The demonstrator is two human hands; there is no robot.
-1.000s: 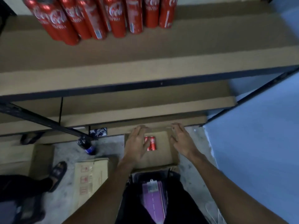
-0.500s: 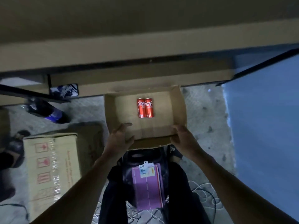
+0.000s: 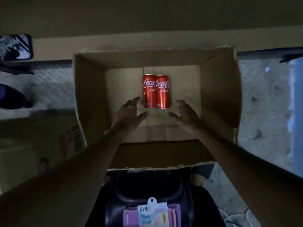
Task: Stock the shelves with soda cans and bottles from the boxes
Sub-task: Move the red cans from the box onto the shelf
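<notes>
Both hands have left the box rim and reached inside: left hand [image 3: 129, 115] and right hand [image 3: 185, 117] hover spread wide and empty, just short of two red cans [image 3: 155, 91] lying side by side, touching, mid-frame on the floor of the box [image 3: 219, 89]. Full cans should feel weighty, stiff and slick; grip each around its middle. Tall box walls hem in the wrists. At the left edge lies a dark bottle [image 3: 11, 97].

There are 2 red soda cans, the left can [image 3: 148, 90] and the right can [image 3: 162, 91]. 1 open cardboard box [image 3: 219, 95] holds both. There are 2 hands, the left hand [image 3: 127, 116] and the right hand [image 3: 186, 117]. Also visible are 1 other carton [image 3: 32, 136], 1 dark bottle [image 3: 11, 97] and 1 handwritten tag [image 3: 151, 213].
</notes>
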